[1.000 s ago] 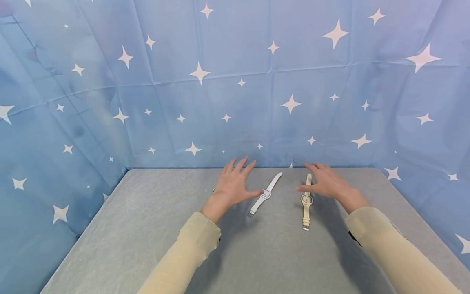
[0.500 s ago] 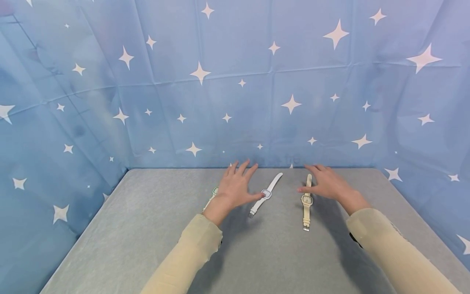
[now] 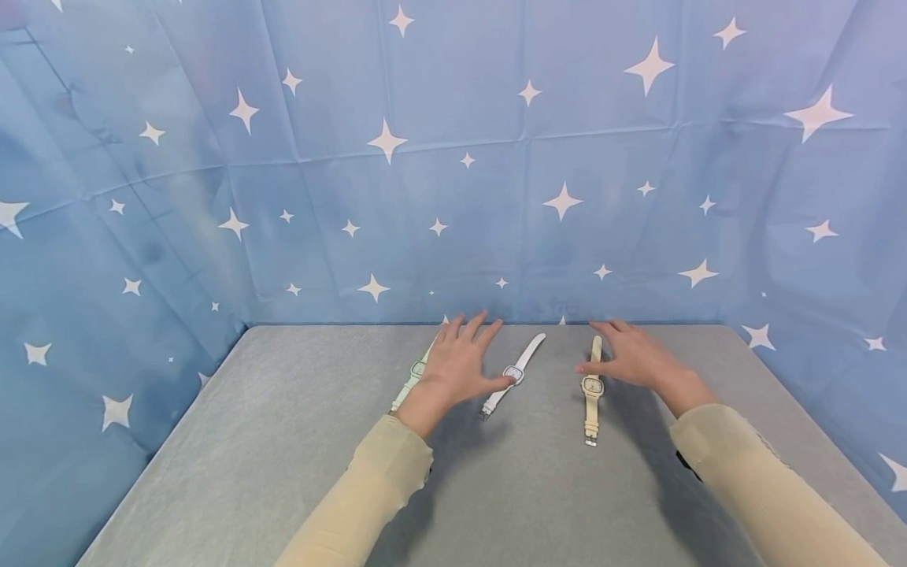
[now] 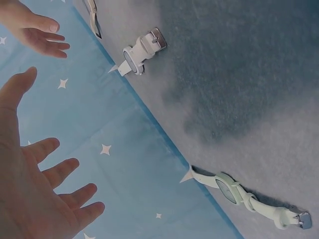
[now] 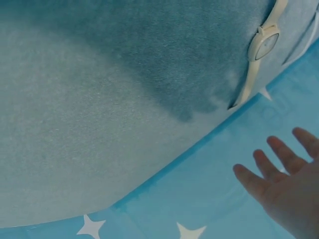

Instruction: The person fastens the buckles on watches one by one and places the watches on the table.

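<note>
Three wristwatches lie stretched out on the grey table. My left hand (image 3: pixel 453 366), fingers spread, hovers between the pale green watch (image 3: pixel 406 390) and the white watch (image 3: pixel 527 354), hiding part of the green strap in the head view. Its thumb overlaps the white watch's face there, but the left wrist view shows the hand raised and holding nothing. My right hand (image 3: pixel 634 356) hangs over the upper strap of the cream watch (image 3: pixel 591 402), fingers extended and apart from it. In the right wrist view the cream watch (image 5: pixel 264 46) lies beyond the fingertips.
The grey cloth-covered table (image 3: pixel 283 441) ends at the back against a blue curtain (image 3: pixel 482 197) with white stars. The curtain also runs along both sides. Both sleeves (image 3: pixel 361 488) reach in from the front edge.
My left hand has drifted slightly right and down, uncovering more of the pale green watch. My right hand has barely moved. The watches lie where they were.
</note>
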A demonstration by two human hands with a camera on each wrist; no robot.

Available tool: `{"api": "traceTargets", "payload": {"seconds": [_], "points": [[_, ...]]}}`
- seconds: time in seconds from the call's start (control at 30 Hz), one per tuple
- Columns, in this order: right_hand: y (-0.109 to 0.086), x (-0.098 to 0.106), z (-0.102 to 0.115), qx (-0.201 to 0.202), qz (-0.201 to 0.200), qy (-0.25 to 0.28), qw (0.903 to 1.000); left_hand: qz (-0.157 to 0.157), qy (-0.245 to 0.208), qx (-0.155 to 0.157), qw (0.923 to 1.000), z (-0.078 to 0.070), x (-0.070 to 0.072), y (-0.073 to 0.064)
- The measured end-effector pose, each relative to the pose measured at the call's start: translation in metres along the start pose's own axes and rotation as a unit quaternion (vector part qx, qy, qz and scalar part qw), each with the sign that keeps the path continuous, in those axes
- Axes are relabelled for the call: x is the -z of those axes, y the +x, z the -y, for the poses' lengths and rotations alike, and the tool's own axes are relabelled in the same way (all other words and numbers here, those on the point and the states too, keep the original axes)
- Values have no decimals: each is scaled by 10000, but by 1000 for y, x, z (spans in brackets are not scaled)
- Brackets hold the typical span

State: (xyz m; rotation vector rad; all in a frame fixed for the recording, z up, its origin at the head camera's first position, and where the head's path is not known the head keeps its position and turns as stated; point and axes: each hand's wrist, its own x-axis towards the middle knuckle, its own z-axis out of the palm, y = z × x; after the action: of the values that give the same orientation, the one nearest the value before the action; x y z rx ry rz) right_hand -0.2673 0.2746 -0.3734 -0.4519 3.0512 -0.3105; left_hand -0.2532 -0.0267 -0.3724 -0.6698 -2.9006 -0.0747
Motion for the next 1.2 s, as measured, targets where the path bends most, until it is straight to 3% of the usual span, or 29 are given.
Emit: {"api": "traceTargets", "payload": {"seconds": [0.43,0.77,1.2], "points": [[0,-3,-4,-61,29,-38,10000,81,6,-41,10000,-6,-1,-2],[-2,-3,-6,-75,66,-45,9999,120,361,-100,9992,-12,-5,-1],[-3,-8,-10,-150,41,-82,9998,5,218,-202,9996,-20,-10,-2]]}}
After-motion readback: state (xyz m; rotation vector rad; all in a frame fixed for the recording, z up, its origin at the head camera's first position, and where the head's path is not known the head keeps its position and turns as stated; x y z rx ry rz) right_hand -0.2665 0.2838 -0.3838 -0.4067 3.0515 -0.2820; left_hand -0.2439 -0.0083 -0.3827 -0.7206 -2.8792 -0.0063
